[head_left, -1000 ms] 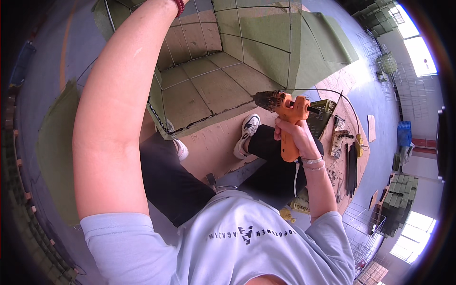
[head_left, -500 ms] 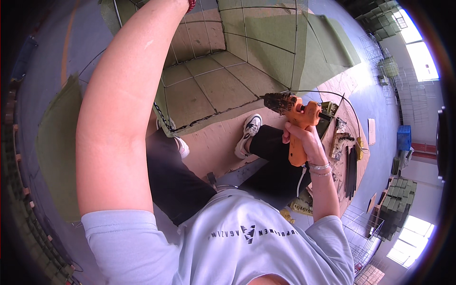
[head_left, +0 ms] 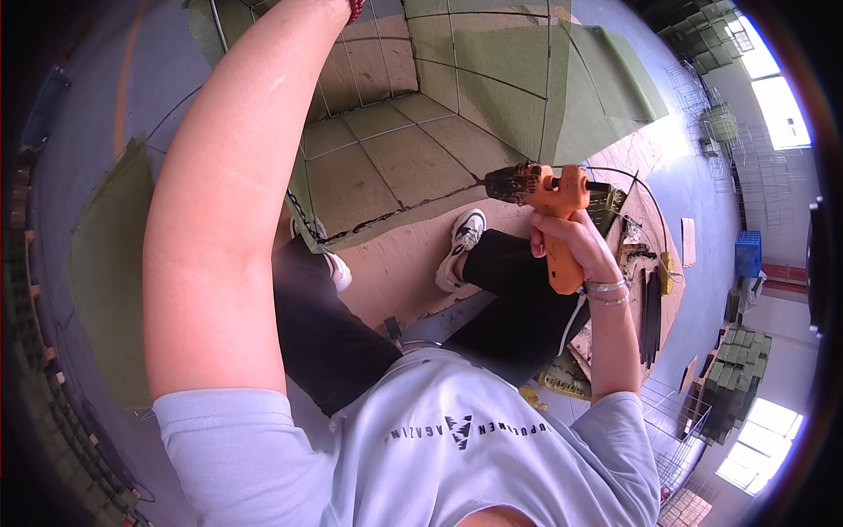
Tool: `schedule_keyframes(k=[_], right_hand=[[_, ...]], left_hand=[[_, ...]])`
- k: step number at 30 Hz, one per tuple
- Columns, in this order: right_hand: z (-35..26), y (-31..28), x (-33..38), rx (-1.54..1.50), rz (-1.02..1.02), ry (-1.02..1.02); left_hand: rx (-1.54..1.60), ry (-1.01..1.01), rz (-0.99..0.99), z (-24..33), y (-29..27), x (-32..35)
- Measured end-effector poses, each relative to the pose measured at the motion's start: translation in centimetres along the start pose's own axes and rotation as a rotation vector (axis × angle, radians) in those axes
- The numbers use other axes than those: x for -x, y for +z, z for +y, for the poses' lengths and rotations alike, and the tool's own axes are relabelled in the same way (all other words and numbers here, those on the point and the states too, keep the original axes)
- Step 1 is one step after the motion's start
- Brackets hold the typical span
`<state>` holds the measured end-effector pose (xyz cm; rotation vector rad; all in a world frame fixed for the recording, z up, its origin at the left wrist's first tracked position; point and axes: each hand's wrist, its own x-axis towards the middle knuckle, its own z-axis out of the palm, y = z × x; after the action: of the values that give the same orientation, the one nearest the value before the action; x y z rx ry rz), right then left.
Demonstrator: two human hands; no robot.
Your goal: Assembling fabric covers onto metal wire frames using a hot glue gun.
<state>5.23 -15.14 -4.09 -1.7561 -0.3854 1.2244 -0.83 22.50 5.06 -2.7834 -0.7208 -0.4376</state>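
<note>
A green-lined wire-frame box [head_left: 421, 149] stands open on the floor ahead of the seated person. The left arm reaches up along its edge; its hand is out of view. The right hand [head_left: 571, 241] has its grip clenched around an orange glue gun [head_left: 549, 198], nozzle just beside the box's front edge.
</note>
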Motion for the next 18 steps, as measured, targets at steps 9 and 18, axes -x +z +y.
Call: schedule_keyframes(k=[9, 18], right_hand=[[2.0, 0.3, 0.5, -0.059, 0.044, -0.093], [5.6, 0.9, 1.5, -0.263, 0.138, -0.144]], left_hand=[[0.004, 0.007, -0.005, 0.0, 0.1, 0.0], [0.013, 0.004, -0.019, -0.1, 0.0, -0.5]])
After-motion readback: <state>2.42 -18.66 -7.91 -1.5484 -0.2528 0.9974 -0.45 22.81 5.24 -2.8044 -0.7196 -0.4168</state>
